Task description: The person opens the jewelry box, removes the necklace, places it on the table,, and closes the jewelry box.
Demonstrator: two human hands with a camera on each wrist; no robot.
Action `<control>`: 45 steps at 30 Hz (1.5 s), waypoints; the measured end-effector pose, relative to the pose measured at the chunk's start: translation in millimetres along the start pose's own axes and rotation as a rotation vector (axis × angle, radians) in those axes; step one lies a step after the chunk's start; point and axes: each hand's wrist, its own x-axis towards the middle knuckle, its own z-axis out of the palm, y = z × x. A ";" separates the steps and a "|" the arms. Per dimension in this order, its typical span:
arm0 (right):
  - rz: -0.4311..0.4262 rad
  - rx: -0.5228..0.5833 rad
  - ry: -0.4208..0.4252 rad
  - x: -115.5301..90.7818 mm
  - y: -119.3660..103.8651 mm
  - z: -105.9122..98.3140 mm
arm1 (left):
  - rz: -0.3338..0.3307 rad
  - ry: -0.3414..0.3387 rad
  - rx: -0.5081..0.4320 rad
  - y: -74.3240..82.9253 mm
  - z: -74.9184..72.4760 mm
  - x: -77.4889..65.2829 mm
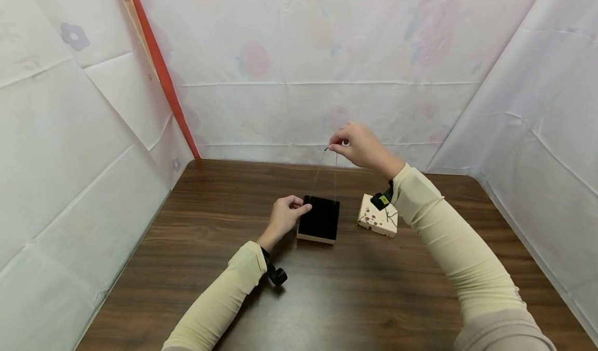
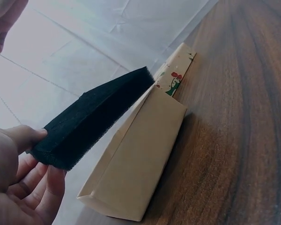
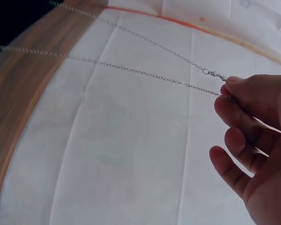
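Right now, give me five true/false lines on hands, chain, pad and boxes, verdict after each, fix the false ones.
1. The right hand pinches the chain. True.
2. The left hand holds nothing. False: the left hand pinches the black pad.
3. Two strands of the chain run to the black pad. True.
4. The black pad is fully sunk in the open box. False: its held end is raised above the open box.
5. The flower-patterned box part lies right of the open box. True.

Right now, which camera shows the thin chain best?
The right wrist view: the chain runs close, links distinct, to the right hand pinching it. The left wrist view shows two strands near the black pad; the head view, only faint lines between that hand and the pad.
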 end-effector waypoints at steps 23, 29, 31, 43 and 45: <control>0.125 -0.043 0.058 2.9 35.2 -7.9 | 0.062 -0.147 -0.086 8.6 -1.8 -10.3; 0.208 -0.023 0.150 1.7 46.8 -12.5 | 0.057 -0.167 -0.113 14.1 -2.6 -13.0; 0.221 -0.019 0.168 1.0 49.8 -13.9 | 0.050 -0.165 -0.112 14.6 -3.0 -13.5; 0.250 -0.037 0.224 -1.8 56.4 -25.3 | 0.060 -0.170 -0.130 12.6 -0.6 -15.7; 0.252 -0.037 0.217 -2.8 57.0 -25.4 | 0.054 -0.164 -0.137 12.6 -0.8 -15.5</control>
